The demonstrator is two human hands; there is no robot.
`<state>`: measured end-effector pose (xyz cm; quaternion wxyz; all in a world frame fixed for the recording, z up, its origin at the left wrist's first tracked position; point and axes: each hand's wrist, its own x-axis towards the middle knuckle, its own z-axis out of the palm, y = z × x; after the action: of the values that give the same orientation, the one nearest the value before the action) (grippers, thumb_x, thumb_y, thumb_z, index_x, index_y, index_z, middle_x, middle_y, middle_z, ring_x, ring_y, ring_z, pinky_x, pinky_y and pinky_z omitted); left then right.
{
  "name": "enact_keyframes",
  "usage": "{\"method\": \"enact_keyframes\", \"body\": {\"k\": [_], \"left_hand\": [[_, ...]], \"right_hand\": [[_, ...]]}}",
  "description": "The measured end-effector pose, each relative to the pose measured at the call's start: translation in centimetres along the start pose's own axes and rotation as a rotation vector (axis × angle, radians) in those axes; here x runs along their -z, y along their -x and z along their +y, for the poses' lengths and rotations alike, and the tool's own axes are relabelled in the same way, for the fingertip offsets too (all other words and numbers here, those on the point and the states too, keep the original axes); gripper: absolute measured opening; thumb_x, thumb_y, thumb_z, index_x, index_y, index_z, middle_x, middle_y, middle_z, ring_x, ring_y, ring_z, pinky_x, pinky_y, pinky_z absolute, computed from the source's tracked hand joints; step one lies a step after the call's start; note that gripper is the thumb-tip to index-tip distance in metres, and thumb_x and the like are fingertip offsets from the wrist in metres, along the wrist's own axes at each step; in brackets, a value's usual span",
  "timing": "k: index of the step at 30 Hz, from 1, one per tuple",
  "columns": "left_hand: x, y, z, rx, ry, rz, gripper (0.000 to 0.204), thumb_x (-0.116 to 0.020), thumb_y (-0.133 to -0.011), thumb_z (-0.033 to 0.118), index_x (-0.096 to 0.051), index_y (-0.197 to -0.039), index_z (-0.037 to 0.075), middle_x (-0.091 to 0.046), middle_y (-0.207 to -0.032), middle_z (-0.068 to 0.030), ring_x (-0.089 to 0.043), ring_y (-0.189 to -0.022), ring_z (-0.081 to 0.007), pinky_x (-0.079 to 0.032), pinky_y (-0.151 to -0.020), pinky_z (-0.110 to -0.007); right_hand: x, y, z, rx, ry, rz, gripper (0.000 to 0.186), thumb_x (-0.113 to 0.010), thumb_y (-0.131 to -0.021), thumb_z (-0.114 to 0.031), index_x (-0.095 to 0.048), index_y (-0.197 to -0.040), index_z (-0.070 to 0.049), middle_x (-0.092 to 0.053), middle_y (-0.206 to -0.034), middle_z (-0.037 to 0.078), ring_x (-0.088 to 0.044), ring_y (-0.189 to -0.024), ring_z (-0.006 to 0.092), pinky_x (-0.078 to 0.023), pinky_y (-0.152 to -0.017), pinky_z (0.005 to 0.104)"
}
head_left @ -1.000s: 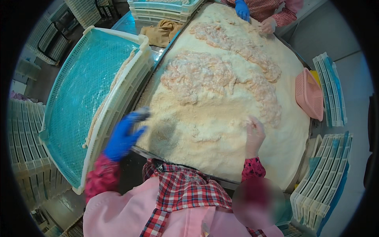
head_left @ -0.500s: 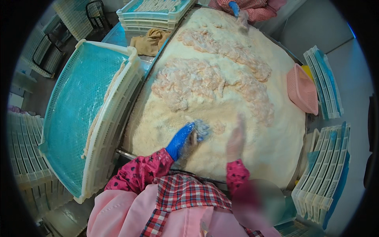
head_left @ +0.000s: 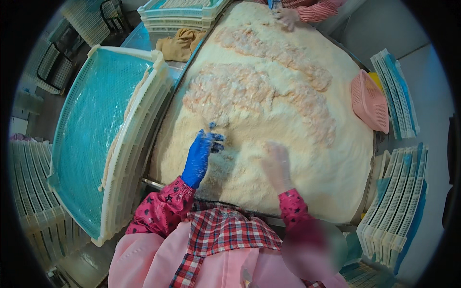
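My left hand, in a blue glove, hovers at or just over the pale crumb coating on the near left of the table. Its fingers are apart, their tips dusted with crumbs, and no object shows in them. To its right, my right hand, in a thin pale glove, reaches down to the crumbs. Motion blurs its fingers, so I cannot tell what they hold. Beyond both hands lie heaps of raw pinkish meat pieces, partly coated. A second meat heap extends to the right.
Stacked white trays with a teal-lined top tray stand at left, a row of coated strips along its edge. A brown cloth lies behind. At right are a pink basket and upright trays. A co-worker's hand is at the far edge.
My left hand has moved left and slightly away, its fingers now spread. My right hand has shifted left. The co-worker's pale-gloved hand has moved slightly left.
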<state>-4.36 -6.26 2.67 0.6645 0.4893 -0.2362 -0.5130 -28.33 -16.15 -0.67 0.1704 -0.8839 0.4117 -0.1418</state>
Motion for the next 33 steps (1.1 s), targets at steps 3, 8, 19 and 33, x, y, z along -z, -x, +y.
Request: {"method": "enact_keyframes", "body": {"k": [3, 8, 19, 33], "left_hand": [[1.0, 0.9, -2.1, -0.348, -1.24, -0.197, 0.035, -0.053, -0.091, 0.022, -0.051, -0.12, 0.002, -0.06, -0.101, -0.0091, -0.057, -0.09, -0.0228, -0.046, -0.08, -0.033], [3.6, 0.6, -5.1, -0.387, -0.633, 0.099, 0.026, -0.059, -0.085, 0.012, -0.059, -0.11, 0.005, -0.064, -0.092, -0.0087, -0.061, -0.078, -0.0215, -0.049, -0.068, -0.032], [4.0, 3.1, -0.9, 0.247, 0.119, 0.228, 0.043, -0.039, -0.095, 0.035, -0.049, -0.121, 0.002, -0.061, -0.078, -0.0066, -0.049, -0.055, -0.0102, -0.039, -0.051, -0.021], [9.4, -4.9, 17.3, -0.537, -0.257, 0.521, 0.061, -0.038, -0.092, 0.053, -0.036, -0.133, 0.008, -0.052, -0.116, -0.0112, -0.053, -0.091, -0.0209, -0.046, -0.08, -0.037]], "right_hand": [[1.3, 0.2, 0.9, -0.257, -0.372, 0.272, 0.033, -0.058, -0.085, -0.013, -0.054, -0.115, 0.0, -0.056, -0.111, 0.013, -0.056, -0.095, 0.0239, -0.045, -0.082, 0.0306], [1.3, -1.2, -0.7, -0.356, -0.548, 0.197, 0.031, -0.064, -0.075, -0.008, -0.06, -0.105, -0.003, -0.063, -0.094, 0.013, -0.06, -0.082, 0.025, -0.048, -0.075, 0.0327], [2.2, -1.3, -3.5, -0.082, -0.491, 0.204, 0.029, -0.066, -0.074, -0.01, -0.063, -0.103, -0.005, -0.062, -0.101, 0.014, -0.06, -0.091, 0.0282, -0.047, -0.082, 0.0364], [0.5, -4.1, -5.9, -0.039, -0.561, -0.077, 0.036, -0.058, -0.076, 0.002, -0.058, -0.111, -0.002, -0.062, -0.103, 0.011, -0.059, -0.092, 0.0223, -0.048, -0.08, 0.0318]]}}
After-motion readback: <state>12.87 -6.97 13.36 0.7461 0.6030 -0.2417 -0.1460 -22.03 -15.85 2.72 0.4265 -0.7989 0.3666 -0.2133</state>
